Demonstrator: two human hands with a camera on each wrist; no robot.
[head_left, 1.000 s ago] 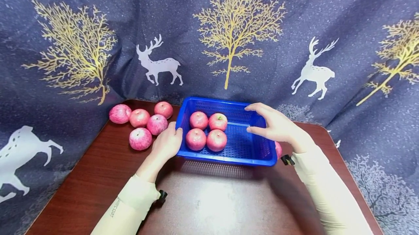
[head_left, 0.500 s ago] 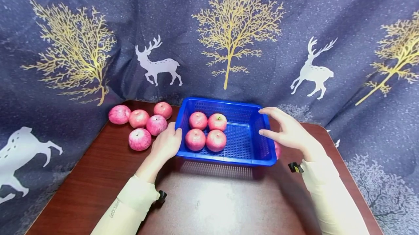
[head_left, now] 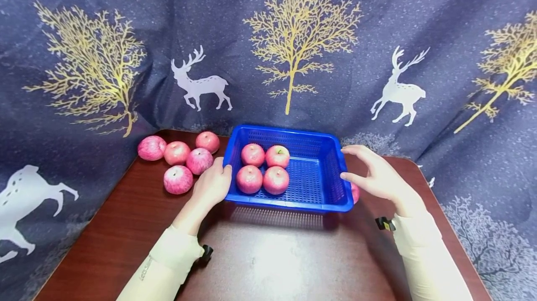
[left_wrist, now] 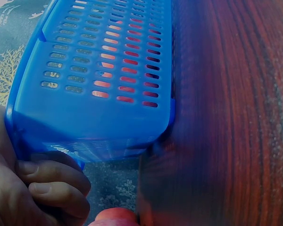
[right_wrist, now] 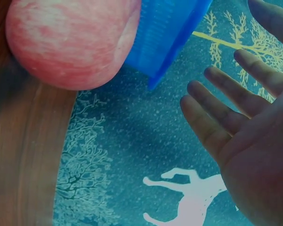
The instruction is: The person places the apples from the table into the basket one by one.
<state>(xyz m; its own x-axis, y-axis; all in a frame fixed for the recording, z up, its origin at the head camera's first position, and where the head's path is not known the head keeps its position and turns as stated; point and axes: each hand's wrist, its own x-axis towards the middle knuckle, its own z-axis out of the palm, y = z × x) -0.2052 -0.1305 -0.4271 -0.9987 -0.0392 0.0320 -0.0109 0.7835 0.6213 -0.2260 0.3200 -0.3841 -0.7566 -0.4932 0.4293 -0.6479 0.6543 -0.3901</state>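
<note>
A blue plastic basket (head_left: 289, 205) stands on the table, with several red apples (head_left: 276, 180) grouped in its left half. At its left end my left hand (head_left: 213, 182) grips the rim. In the left wrist view the fingers (left_wrist: 56, 188) curl beneath that rim, beside the slotted wall (left_wrist: 94, 117). My right hand (head_left: 377, 173) is held with spread fingers at the basket's right end, thumb and index tips right at the rim. It holds nothing. Another apple (right_wrist: 75, 42), mostly hidden by the basket in the head view, lies just outside the right end.
Several more apples (head_left: 178, 180) lie on the brown wooden table (head_left: 126, 226), left of the basket and close to my left hand. A dark cloth (head_left: 251, 58) printed with deer and trees hangs behind the table and along its sides.
My right hand has moved right, from over the basket's interior to its right rim. The left hand keeps its grip on the rim, and basket and apples stay in place.
</note>
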